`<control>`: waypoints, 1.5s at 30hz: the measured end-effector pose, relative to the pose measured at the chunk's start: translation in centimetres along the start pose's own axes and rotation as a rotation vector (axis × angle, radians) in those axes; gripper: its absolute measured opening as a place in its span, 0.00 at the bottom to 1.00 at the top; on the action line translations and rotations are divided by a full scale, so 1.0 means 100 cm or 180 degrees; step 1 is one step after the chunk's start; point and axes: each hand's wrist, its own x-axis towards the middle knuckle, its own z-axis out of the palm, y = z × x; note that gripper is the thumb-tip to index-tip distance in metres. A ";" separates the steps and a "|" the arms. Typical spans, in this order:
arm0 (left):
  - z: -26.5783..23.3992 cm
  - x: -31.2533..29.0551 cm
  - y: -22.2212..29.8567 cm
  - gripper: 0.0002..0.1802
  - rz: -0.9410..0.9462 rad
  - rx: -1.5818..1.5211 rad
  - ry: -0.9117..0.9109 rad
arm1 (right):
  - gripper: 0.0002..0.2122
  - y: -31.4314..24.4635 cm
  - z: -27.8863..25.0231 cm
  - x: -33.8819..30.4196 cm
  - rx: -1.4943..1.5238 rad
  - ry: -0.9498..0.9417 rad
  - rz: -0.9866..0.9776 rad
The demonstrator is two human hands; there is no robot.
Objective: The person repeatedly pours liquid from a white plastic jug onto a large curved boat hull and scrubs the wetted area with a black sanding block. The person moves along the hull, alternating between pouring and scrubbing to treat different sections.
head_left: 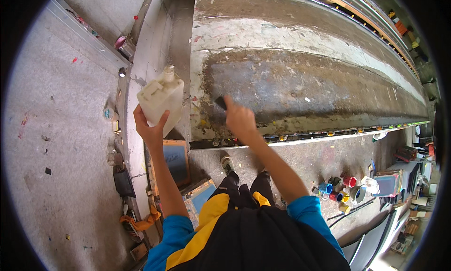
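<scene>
Bottle (164, 96) sits clasped in left hand (151, 129), a half-hidden dark tool (221, 102) in right hand (240, 120).

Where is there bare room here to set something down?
The long table has bare room between the right hand and the small white scrap, and beyond that scrap. It's crowded on the floor around the paint pots.

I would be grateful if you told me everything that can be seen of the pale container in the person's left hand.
The pale container is boxy, off-white and cloudy, apparently plastic, with flat sides and a short, narrow neck on top. It is tilted, neck toward the far side. The left hand grips its lower part, thumb along the right. In the picture it appears just left of the long stained table. Whether it is capped or full, I cannot tell.
</scene>
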 end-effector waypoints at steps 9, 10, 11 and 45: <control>0.021 -0.006 -0.010 0.35 -0.0329 -0.0367 -0.0231 | 0.30 0.176 -0.022 0.000 0.0624 -0.0296 0.1880; 0.026 -0.007 -0.009 0.35 -0.0354 -0.0426 -0.0273 | 0.30 0.204 -0.023 -0.010 0.0544 -0.0163 0.2193; 0.029 -0.009 -0.010 0.35 -0.0366 -0.0440 -0.0243 | 0.29 0.214 -0.037 -0.014 0.0528 0.0374 0.1926; 0.055 -0.011 -0.013 0.37 -0.0535 -0.0639 -0.0154 | 0.30 0.089 -0.030 0.020 0.1383 -0.0200 0.1956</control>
